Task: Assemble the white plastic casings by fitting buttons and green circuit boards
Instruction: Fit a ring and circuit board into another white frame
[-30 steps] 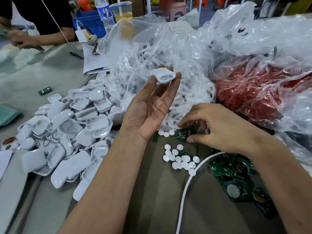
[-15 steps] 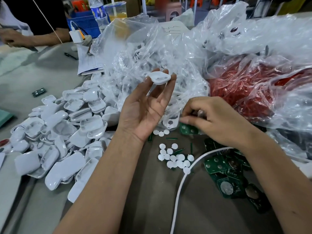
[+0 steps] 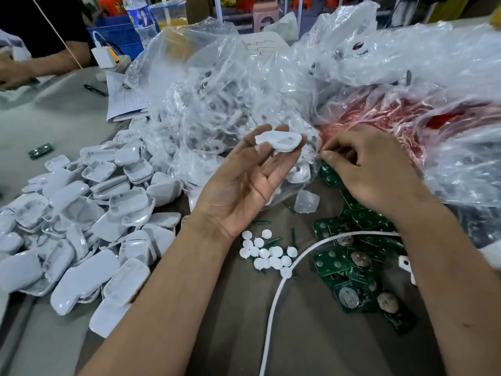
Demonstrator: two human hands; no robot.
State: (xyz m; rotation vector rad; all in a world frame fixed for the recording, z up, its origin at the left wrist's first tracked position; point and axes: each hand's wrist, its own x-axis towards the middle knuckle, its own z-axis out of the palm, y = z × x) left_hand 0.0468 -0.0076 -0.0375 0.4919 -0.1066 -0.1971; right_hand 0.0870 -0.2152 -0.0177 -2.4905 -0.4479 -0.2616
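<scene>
My left hand [image 3: 241,185] is raised palm up and pinches a white plastic casing [image 3: 282,141] between thumb and fingertips, hollow side up. Just to its right, my right hand [image 3: 374,169] has curled fingers that pinch a green circuit board [image 3: 329,175], which shows below the thumb. Loose white round buttons [image 3: 268,253] lie on the table under my left wrist. More green circuit boards [image 3: 349,267] are heaped at the right. A large pile of white casings [image 3: 95,213] covers the table's left side.
A clear bag of white parts [image 3: 217,104] and a bag of red material [image 3: 393,118] fill the back. A white cable [image 3: 273,308] curves across the boards. Another person's arm [image 3: 40,63] works at the far left, near papers [image 3: 122,99].
My right hand has lifted from the boards on the table and moved up toward the casing. My left hand kept holding the casing and tilted it a little.
</scene>
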